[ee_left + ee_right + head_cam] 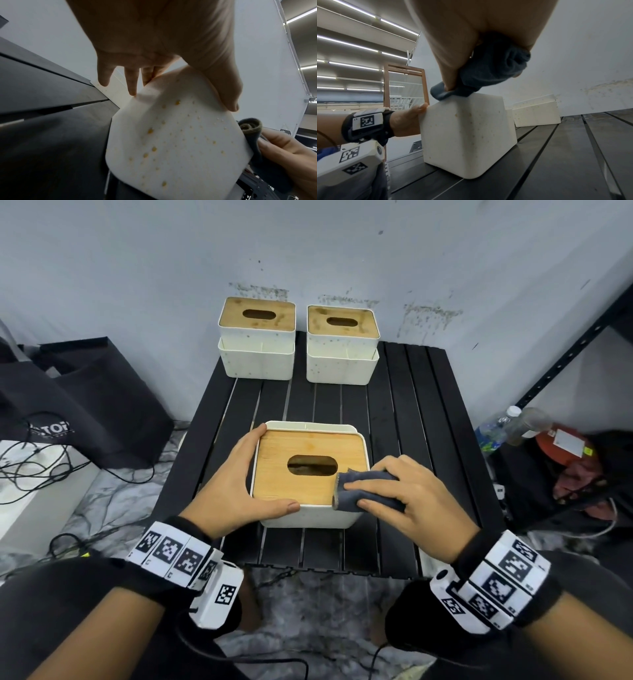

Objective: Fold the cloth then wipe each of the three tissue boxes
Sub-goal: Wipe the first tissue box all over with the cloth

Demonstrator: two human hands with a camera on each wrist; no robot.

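The near tissue box (pixel 274 460), white with a bamboo lid and an oval slot, stands at the table's front middle. My left hand (pixel 236 477) clasps its left front corner, fingers along the left side and thumb along the front rim. My right hand (pixel 411 494) grips the folded dark blue cloth (pixel 373 494) and presses it on the lid's right front edge. In the left wrist view my left hand (pixel 154 54) lies on the speckled wall (pixel 171 135). In the right wrist view the cloth (pixel 488 67) sits on the box's top (pixel 467 135). Two more tissue boxes (pixel 257 361) (pixel 342 364) stand at the back.
The black slatted table (pixel 411 405) stands against a pale wall. A black bag (pixel 85 405) and loose cables (pixel 34 467) lie to the left. Bottles (pixel 507 426) and a black shelf frame (pixel 565 354) are at the right.
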